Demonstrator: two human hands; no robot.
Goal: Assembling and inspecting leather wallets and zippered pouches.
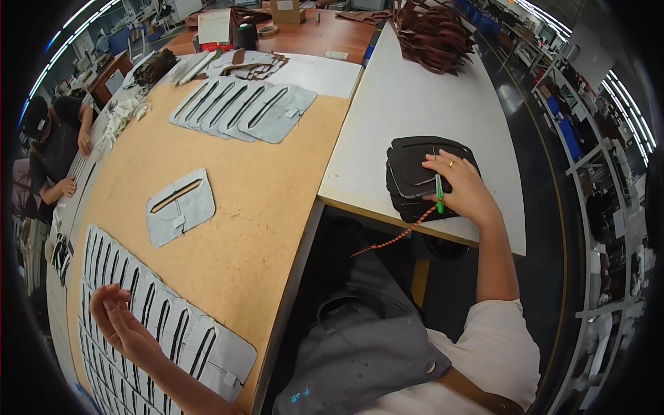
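My right hand reaches over a stack of dark brown flat panels on the white table, its fingertips on the stack. A slim green tool with a twisted red-orange cord is held against that hand's thumb; its exact kind I cannot make out. My left hand is raised above rows of overlapping pale grey panels with dark-edged slots. Its fingers are loosely bent and nothing shows in them. One single grey panel lies apart on the tan board, with a small white tab on it.
More overlapping grey panels lie at the board's far end. A bundle of dark red-brown strips sits on the far white table. A co-worker works at the left edge. Shelving stands at right beyond the aisle.
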